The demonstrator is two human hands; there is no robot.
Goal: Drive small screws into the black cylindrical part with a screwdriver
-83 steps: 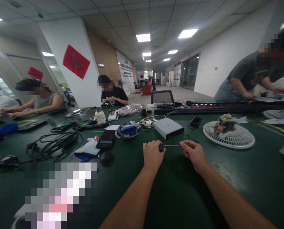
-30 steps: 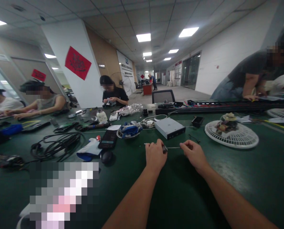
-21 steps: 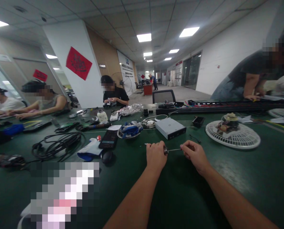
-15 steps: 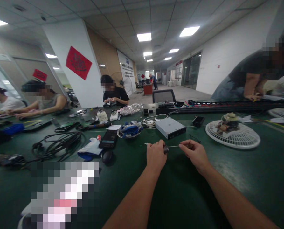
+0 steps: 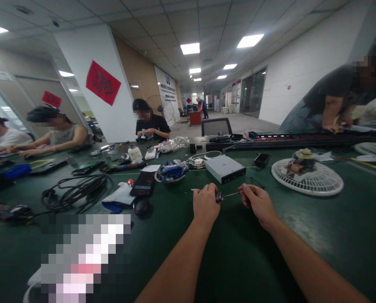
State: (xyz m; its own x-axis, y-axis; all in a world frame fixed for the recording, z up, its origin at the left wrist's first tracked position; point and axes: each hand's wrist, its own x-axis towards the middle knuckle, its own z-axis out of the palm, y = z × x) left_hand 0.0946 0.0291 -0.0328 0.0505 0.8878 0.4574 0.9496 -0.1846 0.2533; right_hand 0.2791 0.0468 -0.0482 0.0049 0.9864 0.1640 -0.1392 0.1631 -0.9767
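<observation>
My left hand (image 5: 206,206) is closed around the dark handle of what looks like a screwdriver (image 5: 230,195). Its thin metal shaft points right, and a pale bit shows beyond the far side of my fist. My right hand (image 5: 257,205) is pinched at the shaft's tip, fingers curled round something small with a reddish part, mostly hidden. Both hands are just above the green table (image 5: 238,261). Right behind them lies a silver optical drive (image 5: 225,168) with a dark front. A short dark cable (image 5: 257,182) rests beyond my right hand.
A white fan grille (image 5: 308,185) with a motor on it stands to the right. Left are a bowl of blue-white gloves (image 5: 172,171), a black phone (image 5: 142,184), a mouse (image 5: 141,207), a loose glove (image 5: 118,198) and coiled black cable (image 5: 76,191). Several people sit or lean around the table.
My right hand's fingers have curled and turned at the shaft's tip, so a reddish part now shows. The shaft tilts slightly upward to the right. My left hand has hardly moved.
</observation>
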